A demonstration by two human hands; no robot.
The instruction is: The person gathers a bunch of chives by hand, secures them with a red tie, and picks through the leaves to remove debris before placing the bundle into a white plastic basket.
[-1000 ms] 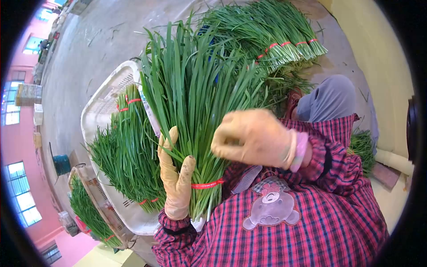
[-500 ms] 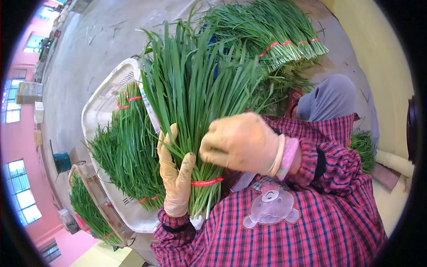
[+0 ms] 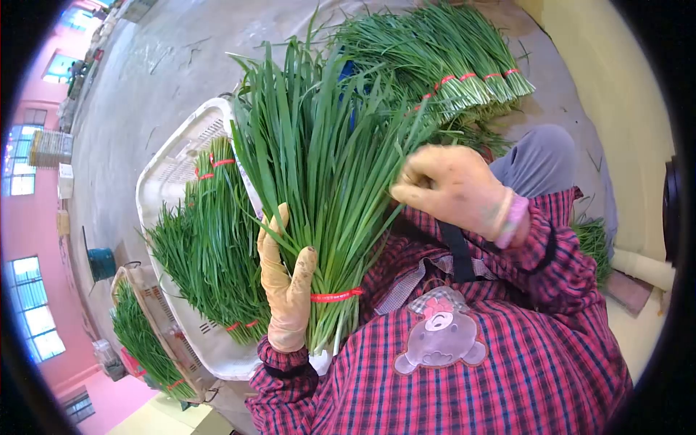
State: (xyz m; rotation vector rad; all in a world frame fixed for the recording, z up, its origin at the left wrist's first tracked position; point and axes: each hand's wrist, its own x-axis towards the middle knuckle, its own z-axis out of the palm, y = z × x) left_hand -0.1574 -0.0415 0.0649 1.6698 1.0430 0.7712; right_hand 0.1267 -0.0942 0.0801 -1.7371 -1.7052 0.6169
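Note:
A bunch of garlic chives (image 3: 319,181), tied near its stem ends with a red band (image 3: 337,296), stands before my chest with its leaves fanned upward. My gloved left hand (image 3: 288,286) holds its left side just above the band, thumb across the front. Right of the leaves, my gloved right hand (image 3: 460,190) is raised with its fingers curled into a pinch. Whether a thin leaf lies between those fingertips, I cannot make out.
Several banded chive bunches lie in a white plastic crate (image 3: 148,181) at left. Farther left is another crate (image 3: 148,290) of chives. More tied bunches (image 3: 457,54) are piled at the upper right, near my bent knee (image 3: 540,159). A pale wall (image 3: 616,80) runs along the right.
My right hand has moved away from the front of the bunch, up and to the right. The left hand keeps its place on the bunch.

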